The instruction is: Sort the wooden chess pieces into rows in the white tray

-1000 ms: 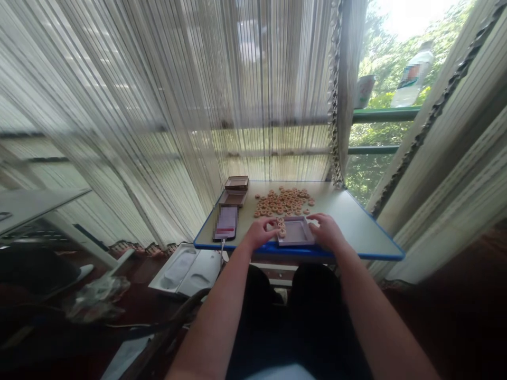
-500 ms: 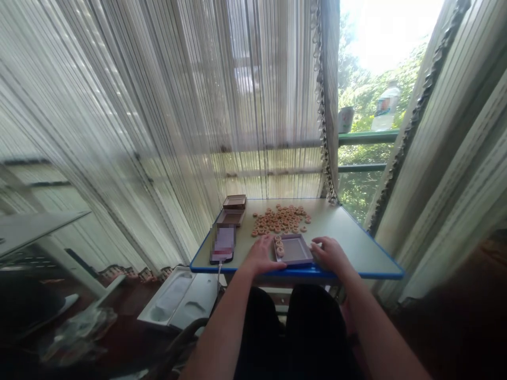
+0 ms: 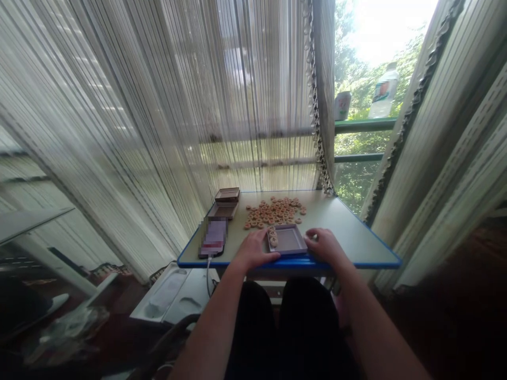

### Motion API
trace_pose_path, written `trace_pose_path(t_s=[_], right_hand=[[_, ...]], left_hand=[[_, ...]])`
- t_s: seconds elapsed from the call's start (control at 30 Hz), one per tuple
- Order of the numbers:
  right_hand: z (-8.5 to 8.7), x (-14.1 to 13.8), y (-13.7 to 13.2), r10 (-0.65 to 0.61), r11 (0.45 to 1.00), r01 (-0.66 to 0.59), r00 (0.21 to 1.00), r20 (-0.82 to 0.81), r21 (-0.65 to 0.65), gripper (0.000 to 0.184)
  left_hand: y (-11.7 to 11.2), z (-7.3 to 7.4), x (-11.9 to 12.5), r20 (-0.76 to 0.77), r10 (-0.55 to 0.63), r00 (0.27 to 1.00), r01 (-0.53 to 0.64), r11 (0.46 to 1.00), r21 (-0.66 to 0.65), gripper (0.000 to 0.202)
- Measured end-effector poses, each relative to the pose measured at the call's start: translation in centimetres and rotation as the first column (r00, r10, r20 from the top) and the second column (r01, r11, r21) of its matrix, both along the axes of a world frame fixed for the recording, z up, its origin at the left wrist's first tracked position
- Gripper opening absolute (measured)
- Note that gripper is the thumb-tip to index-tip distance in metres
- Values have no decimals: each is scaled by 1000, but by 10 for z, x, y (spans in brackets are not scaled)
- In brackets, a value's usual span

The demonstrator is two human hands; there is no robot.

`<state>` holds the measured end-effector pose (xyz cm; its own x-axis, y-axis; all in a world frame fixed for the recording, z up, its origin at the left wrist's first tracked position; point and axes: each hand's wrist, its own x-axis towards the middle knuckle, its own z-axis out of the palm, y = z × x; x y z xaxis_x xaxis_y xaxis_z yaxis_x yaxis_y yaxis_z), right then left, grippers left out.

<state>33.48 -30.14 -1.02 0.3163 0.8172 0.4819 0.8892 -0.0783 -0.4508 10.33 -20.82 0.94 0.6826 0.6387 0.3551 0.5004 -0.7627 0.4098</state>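
Observation:
A shallow open box point(image 3: 289, 240) lies at the table's near edge, with a short row of round wooden chess pieces point(image 3: 273, 236) along its left wall. My left hand point(image 3: 254, 249) grips the box's left near corner, its thumb along the front edge and its fingers at the left side. At the box's right wall, my right hand point(image 3: 322, 244) has its fingers curled and pinched together. What those fingertips hold, if anything, is too small to make out. Just beyond the box spreads a loose heap of similar wooden pieces point(image 3: 277, 211).
Two shallow boxes point(image 3: 222, 211) stand at the table's point(image 3: 348, 232) far left corner. Nearer lies a phone point(image 3: 214, 237) with a white cable point(image 3: 208, 277) hanging over the edge. A white case point(image 3: 174, 293) sits lower left. Beyond the curtain are a bottle point(image 3: 384, 92) and a can point(image 3: 343, 105).
The whole view has shifted, so the table appears slightly higher and farther left. My right fingers look a little more curled beside the box; my left hand keeps its place.

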Motion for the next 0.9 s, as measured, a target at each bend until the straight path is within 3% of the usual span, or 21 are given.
trace_pose_path(t_s=[0.13, 0.27, 0.57, 0.67, 0.77, 0.9], right_hand=[[1, 2, -1, -17, 1000, 17, 1000, -1, 1, 33], [1, 3, 0, 0, 1000, 0, 1000, 10, -22, 26], [10, 4, -5, -3, 997, 21, 968, -250, 68, 26], [15, 2, -1, 123, 988, -101, 971, -204, 117, 30], [24, -4, 10, 269, 962, -262, 956, -112, 77, 26], [37, -7, 31, 397, 905, -408, 912, -106, -119, 20]], left_hand=[[3, -4, 3, -21, 6, 1000, -5, 999, 50, 80], [2, -5, 9, -71, 42, 997, -36, 995, 89, 80], [-4, -1, 12, -97, 62, 993, -54, 995, 79, 84], [3, 5, 12, -59, 21, 998, -23, 999, -28, 89], [19, 17, 17, -11, -7, 1000, 5, 988, -155, 81], [46, 32, 29, 144, 28, 989, -27, 1000, -6, 54]])
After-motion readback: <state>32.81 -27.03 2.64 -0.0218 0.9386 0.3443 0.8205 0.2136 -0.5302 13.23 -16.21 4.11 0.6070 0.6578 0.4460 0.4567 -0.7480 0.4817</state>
